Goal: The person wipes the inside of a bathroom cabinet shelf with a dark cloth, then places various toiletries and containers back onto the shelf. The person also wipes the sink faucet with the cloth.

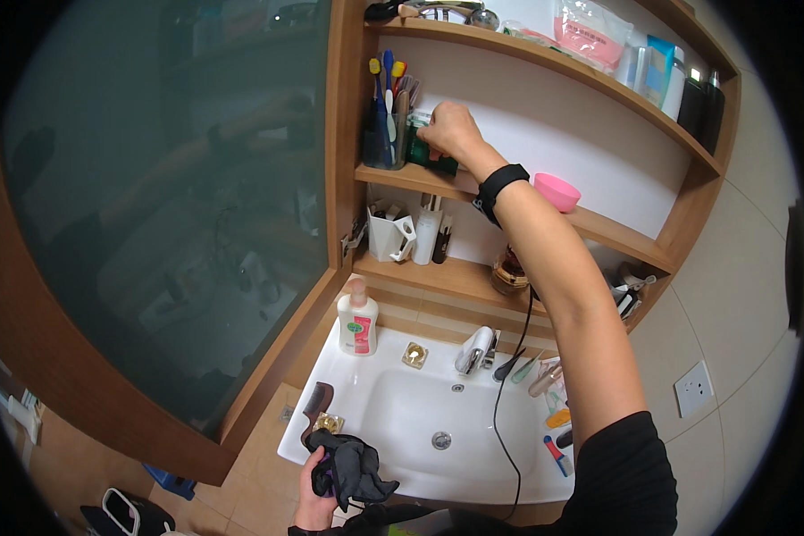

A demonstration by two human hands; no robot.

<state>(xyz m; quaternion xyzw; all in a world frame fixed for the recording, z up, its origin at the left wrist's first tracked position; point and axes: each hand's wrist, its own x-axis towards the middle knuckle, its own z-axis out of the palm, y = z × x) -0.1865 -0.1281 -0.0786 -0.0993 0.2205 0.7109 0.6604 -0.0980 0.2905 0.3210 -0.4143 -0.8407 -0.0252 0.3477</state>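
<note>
My left hand [313, 492] is low in front of the sink, holding a bunched black fabric item [356, 469] with a bit of purple showing. Raised to the cabinet's middle shelf, my right hand [452, 130] wears a black wristband [502, 187]. Its curled fingers are at a dark green packet [419, 149], and whether they grip it is hidden. Left of that packet stands a clear holder [378, 144] with several toothbrushes [390, 87]. A pink bowl [557, 192] sits farther right on this shelf.
An open mirrored door [174, 201] swings out on the left. On the white sink [388, 395] are a pump soap bottle [358, 321], a brown comb [317, 402] and a faucet [474, 350]. A black cord [497, 415] hangs across the basin. Below, a white mug [388, 234] occupies the lower shelf.
</note>
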